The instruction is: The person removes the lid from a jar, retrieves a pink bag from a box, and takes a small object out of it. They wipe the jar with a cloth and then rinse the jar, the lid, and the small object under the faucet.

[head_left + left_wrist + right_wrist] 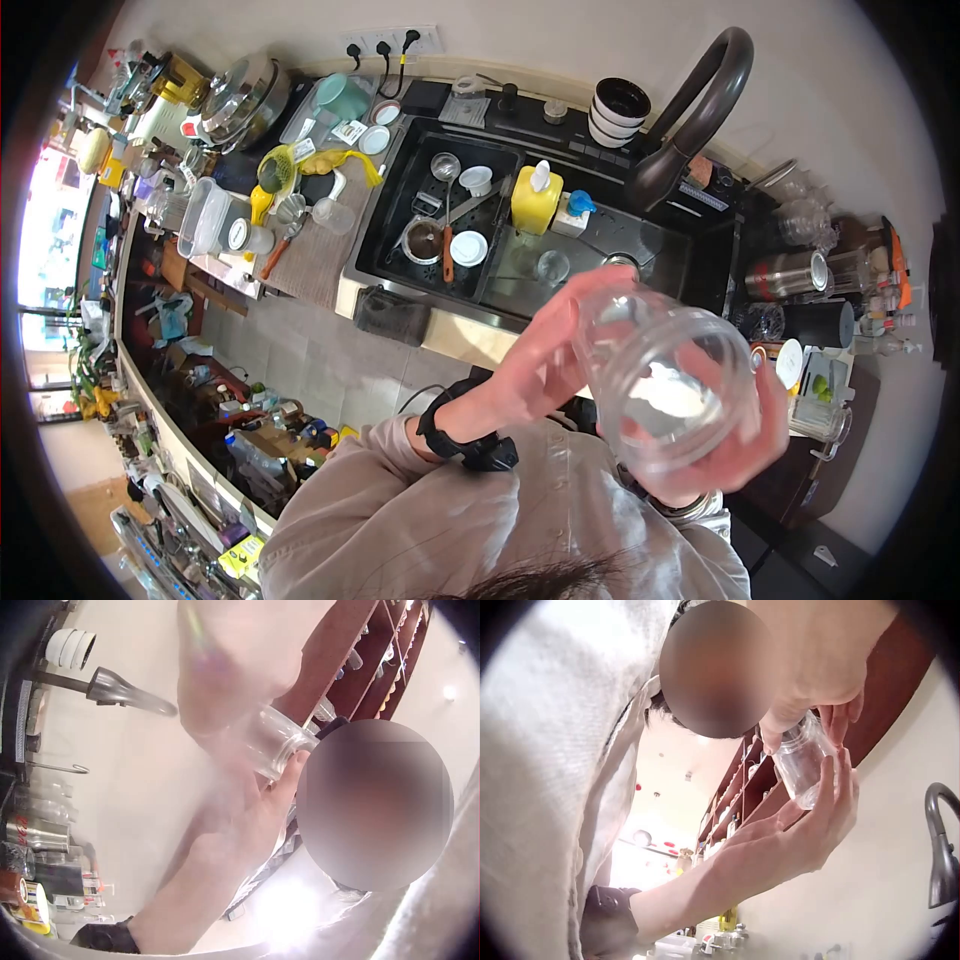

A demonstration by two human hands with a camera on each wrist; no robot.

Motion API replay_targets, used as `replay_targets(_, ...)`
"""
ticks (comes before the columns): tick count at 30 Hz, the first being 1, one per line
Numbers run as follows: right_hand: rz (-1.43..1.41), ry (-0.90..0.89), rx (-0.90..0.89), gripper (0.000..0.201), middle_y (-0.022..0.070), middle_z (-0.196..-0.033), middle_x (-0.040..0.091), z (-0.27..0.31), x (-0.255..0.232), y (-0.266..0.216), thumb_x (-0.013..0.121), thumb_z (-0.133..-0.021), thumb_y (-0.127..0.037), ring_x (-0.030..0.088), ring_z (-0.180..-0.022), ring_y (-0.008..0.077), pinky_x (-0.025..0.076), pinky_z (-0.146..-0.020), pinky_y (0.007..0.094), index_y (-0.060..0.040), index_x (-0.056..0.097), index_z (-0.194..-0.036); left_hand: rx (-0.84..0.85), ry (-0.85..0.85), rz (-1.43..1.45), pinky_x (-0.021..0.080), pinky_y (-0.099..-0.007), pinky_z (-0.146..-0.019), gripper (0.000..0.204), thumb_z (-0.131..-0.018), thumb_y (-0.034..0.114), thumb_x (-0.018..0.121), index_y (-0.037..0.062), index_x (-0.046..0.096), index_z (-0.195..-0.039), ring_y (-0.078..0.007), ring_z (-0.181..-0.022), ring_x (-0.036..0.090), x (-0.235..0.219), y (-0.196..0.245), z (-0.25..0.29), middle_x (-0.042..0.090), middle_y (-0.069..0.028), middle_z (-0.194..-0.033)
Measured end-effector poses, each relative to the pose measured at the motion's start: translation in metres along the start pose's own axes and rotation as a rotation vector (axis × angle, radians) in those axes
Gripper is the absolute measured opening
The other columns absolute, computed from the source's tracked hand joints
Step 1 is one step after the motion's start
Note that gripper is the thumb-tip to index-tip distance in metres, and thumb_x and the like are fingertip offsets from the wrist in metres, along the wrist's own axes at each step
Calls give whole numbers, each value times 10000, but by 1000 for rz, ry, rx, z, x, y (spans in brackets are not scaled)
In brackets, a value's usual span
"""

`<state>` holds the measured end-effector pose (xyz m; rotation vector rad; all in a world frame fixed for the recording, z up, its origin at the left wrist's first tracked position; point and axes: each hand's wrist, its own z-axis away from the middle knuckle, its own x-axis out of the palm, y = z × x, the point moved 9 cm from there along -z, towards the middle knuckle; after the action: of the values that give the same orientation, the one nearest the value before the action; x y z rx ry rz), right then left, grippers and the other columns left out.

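Observation:
A clear, see-through jar [622,352] is held up between both hands, in front of the chest and near the sink's front edge. Its round mouth faces the head camera. My left hand [548,352] grips the jar on its left side, its fingers at the far end in the right wrist view. Around the mouth end, my right hand [748,440] holds the jar with curled fingers and shows through the clear wall. The right wrist view shows the jar [801,766] tilted, with ridges near its mouth. No contents show inside it.
Behind the jar lies a dark sink [432,288] holding a ladle, a strainer and small white cups. A tall faucet [700,110] arches over it. A yellow pump bottle [533,203] and stacked bowls [612,125] stand nearby. Steel cups [785,275] and jars crowd the right counter.

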<state>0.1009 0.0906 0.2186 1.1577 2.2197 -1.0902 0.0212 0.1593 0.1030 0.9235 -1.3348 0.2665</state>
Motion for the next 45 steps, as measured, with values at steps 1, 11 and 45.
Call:
replay_targets(1,-40,6,56,787,187,-1215,550,2,4,11,871,-608,-180,597,-999,235,536,-771,316,31,458,-1244,-4,18,-16,408,-394,-1018,615,-963,458,481,91,307,-1425,-214,-1214,503,-8,-1,-4,469,-103,-1364)
replay_targets(11,-475,-290,717,628,123,-1044,641,64,137,177,838,-679,-203,632,-887,172,523,-725,288,1,526,-1185,8,234,-884,403,-313,-944,427,-985,327,497,55,457,-1312,-160,-1125,518,-167,-40,-43,533,-75,-1228)
replay_targets(45,553,-540,-193,540,127,-1341,434,-31,287,321,638,-790,-110,447,-1176,311,434,-931,437,-20,481,-1298,72,356,-1357,454,-385,-975,784,-647,213,796,-17,405,-1286,-303,-1139,572,-242,-41,-102,540,-196,-1255)
